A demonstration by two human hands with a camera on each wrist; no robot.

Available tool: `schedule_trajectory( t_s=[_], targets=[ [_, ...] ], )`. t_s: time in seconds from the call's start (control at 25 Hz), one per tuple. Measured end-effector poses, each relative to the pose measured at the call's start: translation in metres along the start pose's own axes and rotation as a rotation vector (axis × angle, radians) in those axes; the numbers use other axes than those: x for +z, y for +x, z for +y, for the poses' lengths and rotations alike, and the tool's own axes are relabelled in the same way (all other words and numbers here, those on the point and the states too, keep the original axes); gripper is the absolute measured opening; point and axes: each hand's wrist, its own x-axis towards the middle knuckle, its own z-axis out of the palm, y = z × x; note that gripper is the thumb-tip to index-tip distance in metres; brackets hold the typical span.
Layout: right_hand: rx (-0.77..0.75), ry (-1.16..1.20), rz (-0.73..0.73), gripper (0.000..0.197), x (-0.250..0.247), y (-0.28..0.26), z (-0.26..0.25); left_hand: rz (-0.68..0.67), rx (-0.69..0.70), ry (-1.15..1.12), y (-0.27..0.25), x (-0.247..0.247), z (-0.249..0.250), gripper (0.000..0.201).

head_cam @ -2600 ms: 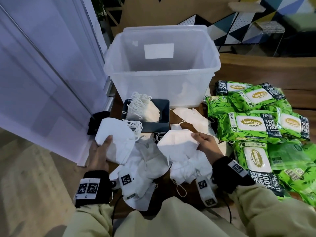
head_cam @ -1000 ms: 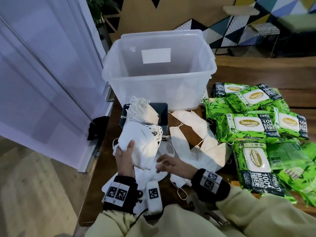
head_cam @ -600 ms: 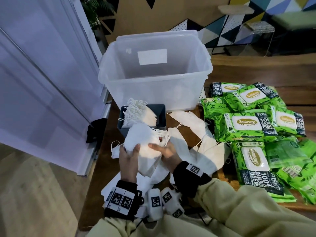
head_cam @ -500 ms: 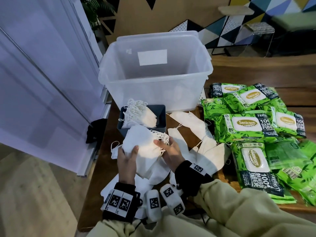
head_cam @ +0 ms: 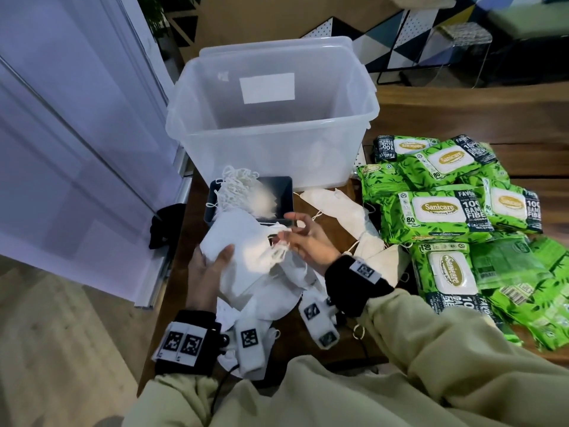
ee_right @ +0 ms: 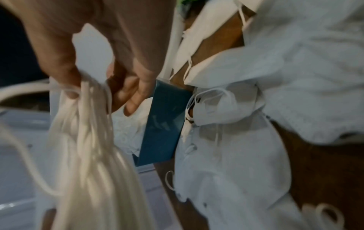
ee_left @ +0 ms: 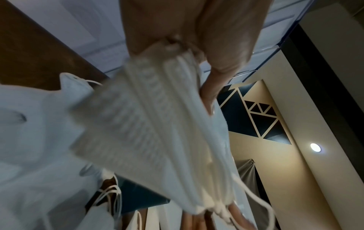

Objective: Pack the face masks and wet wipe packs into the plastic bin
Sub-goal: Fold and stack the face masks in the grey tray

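My left hand grips white folded mask stack, long axis towards clear plastic bin; right hand pinches its ear loops; grey tray btw.

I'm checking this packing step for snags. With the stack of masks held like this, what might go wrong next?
The left hand grips the mask stack by one end only, so masks may fan out or slip. The right hand pinches the ear loops, which dangle and could tangle with the loose masks on the table or catch on the bin rim.
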Motion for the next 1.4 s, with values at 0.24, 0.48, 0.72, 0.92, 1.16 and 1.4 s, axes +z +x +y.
schedule_trajectory(
  t_s=[0.24, 0.48, 0.72, 0.92, 1.16, 1.4],
  targets=[
    [0.067, 0.412, -0.025, 0.061, -0.005, 0.012, -0.014, -0.105, 0.076, 0.0, 0.004, -0.001, 0.027, 0.034],
    [0.048, 0.417, -0.08, 0.065, -0.003, 0.014, -0.012, -0.116, 0.09, 0.016, 0.005, -0.013, 0.041, 0.041],
    [-0.059, -1.288, -0.616, 0.068, 0.0, 0.006, 0.058, 0.024, 0.116, -0.025, 0.003, -0.051, 0.062, 0.031],
    [-0.267, -2.036, -0.787, 0.071, 0.005, 0.003, 0.094, 0.179, 0.131, -0.061, 0.006, -0.071, 0.072, 0.03],
    [-0.624, -2.004, -0.796, 0.047, -0.013, -0.007, 0.086, 0.253, 0.169, -0.093, -0.007, -0.091, 0.079, 0.032],
    [-0.395, -2.005, -0.693, 0.078, -0.032, -0.027, 0.088, 0.281, 0.156, -0.107, -0.002, -0.075, 0.075, 0.027]
  ],
)
